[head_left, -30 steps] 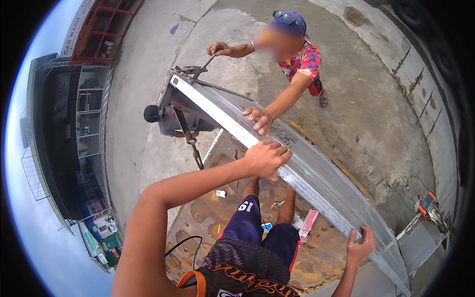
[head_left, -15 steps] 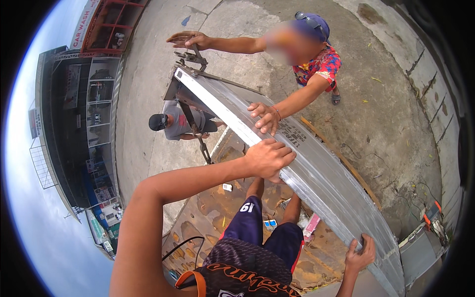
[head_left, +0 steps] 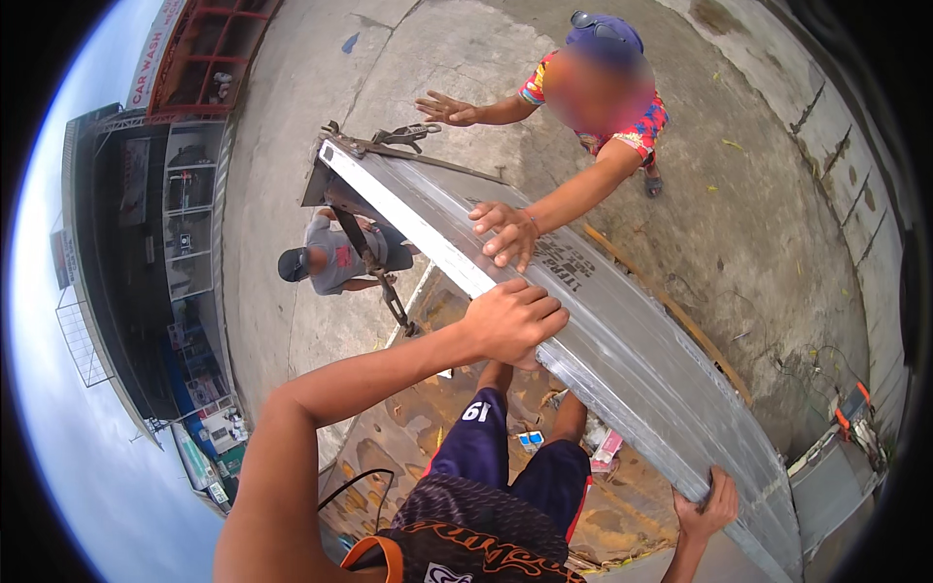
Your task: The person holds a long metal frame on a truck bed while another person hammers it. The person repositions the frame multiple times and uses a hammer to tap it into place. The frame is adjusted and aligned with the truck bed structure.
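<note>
A long, ribbed grey metal panel (head_left: pixel 632 325) slants from the upper left to the lower right in front of me. My left hand (head_left: pixel 517 321) is closed over its near edge around the middle, fingers wrapped onto the top. Farther down that edge, my right hand (head_left: pixel 708 502) grips the panel, with thumb and fingers hooked around it. A co-worker's hand (head_left: pixel 505 233) rests on the panel just beyond my left hand. The co-worker's other hand (head_left: pixel 447 109) is spread in the air near a metal latch (head_left: pixel 403 137) at the panel's far-left end.
Rusty, peeling metal floor (head_left: pixel 374 442) lies under my feet. A jointed dark bar (head_left: pixel 391 296) hangs by the panel's left end. Another person in a grey shirt (head_left: pixel 335 255) stands beyond it. Wooden strip (head_left: pixel 671 311) runs behind the panel; an orange-and-black tool (head_left: pixel 855 403) is at far right.
The panel's far-left end has shifted slightly left and the latch there has swung over to the right. The co-worker's raised hand has moved right, away from the latch. My hands keep their grip.
</note>
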`<state>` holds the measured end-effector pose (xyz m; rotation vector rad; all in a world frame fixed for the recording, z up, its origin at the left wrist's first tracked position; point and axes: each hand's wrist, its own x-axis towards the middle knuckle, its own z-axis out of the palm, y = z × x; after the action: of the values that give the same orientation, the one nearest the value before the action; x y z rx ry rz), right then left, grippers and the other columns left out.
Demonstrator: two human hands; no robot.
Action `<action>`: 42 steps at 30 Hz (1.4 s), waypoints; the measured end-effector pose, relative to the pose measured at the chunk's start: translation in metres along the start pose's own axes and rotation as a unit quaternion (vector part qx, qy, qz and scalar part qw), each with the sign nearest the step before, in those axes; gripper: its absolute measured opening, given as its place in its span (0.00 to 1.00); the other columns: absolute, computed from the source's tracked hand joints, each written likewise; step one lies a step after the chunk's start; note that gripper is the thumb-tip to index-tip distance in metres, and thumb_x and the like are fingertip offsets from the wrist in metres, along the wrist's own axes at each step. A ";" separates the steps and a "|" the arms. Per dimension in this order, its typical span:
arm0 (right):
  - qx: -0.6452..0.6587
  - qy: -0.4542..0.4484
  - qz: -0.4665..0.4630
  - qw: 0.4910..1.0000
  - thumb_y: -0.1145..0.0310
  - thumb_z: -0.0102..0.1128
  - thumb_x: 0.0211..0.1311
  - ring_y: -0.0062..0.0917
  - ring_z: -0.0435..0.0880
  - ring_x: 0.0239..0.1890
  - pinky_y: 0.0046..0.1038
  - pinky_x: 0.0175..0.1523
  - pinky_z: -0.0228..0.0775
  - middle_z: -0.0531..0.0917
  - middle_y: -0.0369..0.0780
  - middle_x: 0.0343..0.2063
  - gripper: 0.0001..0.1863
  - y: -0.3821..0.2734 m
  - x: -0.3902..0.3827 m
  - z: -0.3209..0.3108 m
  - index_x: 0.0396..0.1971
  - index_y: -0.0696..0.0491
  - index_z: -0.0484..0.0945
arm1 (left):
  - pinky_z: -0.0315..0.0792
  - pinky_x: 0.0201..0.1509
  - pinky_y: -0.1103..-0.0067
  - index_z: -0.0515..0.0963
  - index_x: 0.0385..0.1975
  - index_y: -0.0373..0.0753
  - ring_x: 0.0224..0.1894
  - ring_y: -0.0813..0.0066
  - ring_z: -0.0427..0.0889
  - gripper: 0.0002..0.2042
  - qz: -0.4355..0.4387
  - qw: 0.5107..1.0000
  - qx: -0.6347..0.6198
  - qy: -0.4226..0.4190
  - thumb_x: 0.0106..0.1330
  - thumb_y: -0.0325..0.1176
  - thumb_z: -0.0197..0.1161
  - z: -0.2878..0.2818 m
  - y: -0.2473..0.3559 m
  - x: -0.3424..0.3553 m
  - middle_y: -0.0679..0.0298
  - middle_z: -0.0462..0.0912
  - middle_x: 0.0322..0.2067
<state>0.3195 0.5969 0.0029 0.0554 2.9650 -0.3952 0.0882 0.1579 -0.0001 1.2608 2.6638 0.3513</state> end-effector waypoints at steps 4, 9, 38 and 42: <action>0.004 0.003 -0.014 1.000 0.29 0.64 0.55 0.46 0.84 0.36 0.42 0.40 0.75 0.85 0.48 0.38 0.41 0.005 -0.005 0.001 0.42 0.59 0.82 | 0.76 0.40 0.74 0.77 0.33 0.40 0.36 0.70 0.84 0.20 0.011 1.000 0.024 0.009 0.44 0.46 0.68 0.004 -0.001 -0.001 0.68 0.79 0.29; -0.014 0.026 -0.041 0.999 0.27 0.62 0.55 0.47 0.85 0.35 0.42 0.39 0.75 0.86 0.49 0.38 0.43 0.011 -0.009 0.003 0.41 0.60 0.82 | 0.75 0.39 0.74 0.76 0.30 0.40 0.34 0.69 0.84 0.18 0.037 0.999 0.032 0.014 0.46 0.45 0.68 0.002 -0.004 0.000 0.67 0.79 0.27; -0.080 0.211 -0.037 0.973 0.22 0.61 0.45 0.26 0.76 0.24 0.30 0.32 0.64 0.75 0.34 0.20 0.39 -0.014 0.021 0.010 0.23 0.50 0.73 | 0.72 0.39 0.65 0.83 0.35 0.36 0.31 0.53 0.82 0.32 0.010 0.998 0.013 0.055 0.45 0.61 0.77 0.004 -0.018 0.012 0.57 0.84 0.30; -0.078 0.214 -0.034 0.973 0.24 0.64 0.41 0.24 0.77 0.24 0.29 0.31 0.64 0.73 0.33 0.19 0.38 -0.012 0.023 0.015 0.22 0.49 0.73 | 0.73 0.39 0.63 0.82 0.34 0.35 0.31 0.52 0.82 0.31 0.013 0.999 0.005 0.036 0.44 0.59 0.76 0.003 -0.030 0.012 0.56 0.83 0.29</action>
<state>0.2978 0.5821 -0.0118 0.0234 3.4219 -0.1710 0.0597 0.1490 -0.0126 1.3100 2.7143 0.3933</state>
